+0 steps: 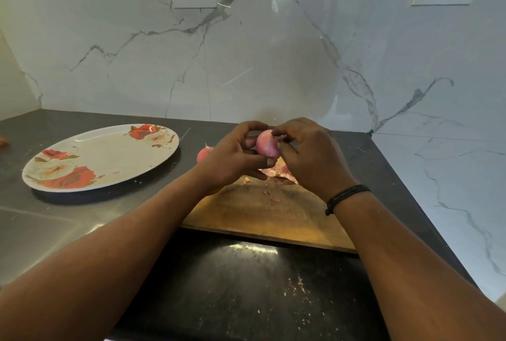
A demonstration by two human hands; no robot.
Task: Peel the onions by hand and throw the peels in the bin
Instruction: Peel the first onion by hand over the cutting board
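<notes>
Above the far end of the board [262, 212], we are holding the onion [267, 143] in the air between both hands. Our left hand [232, 154] is cupping it from the left, fingers curled round its side and underside. Our right hand [306, 154] is closing on its right side, fingertips [276, 133] pinching at the top edge, apparently at a strip of skin.

Handling, as we are judging it:
- The onion is looking small, light and firm, so a moderate grip should not be crushing it.
- Its exposed pink surface is looking smooth and probably slippery. We are advising a cradling hold round the body, not a two-point pinch.
- The dry skin is likely thin and brittle, tearing into flakes. We are advising taking it at a loose edge near the top or root end.

Hidden or unclear:
- We cannot tell whether the right fingers are actually holding skin, since they are covering that spot.
- A second onion [204, 154] is lying on the counter [82, 220] behind the left hand, mostly covered.
- Peels [279, 170] are lying on the board under the hands, partly masked.
- No bin is showing.
- The plate [109, 157] is sitting to the left, well apart.
</notes>
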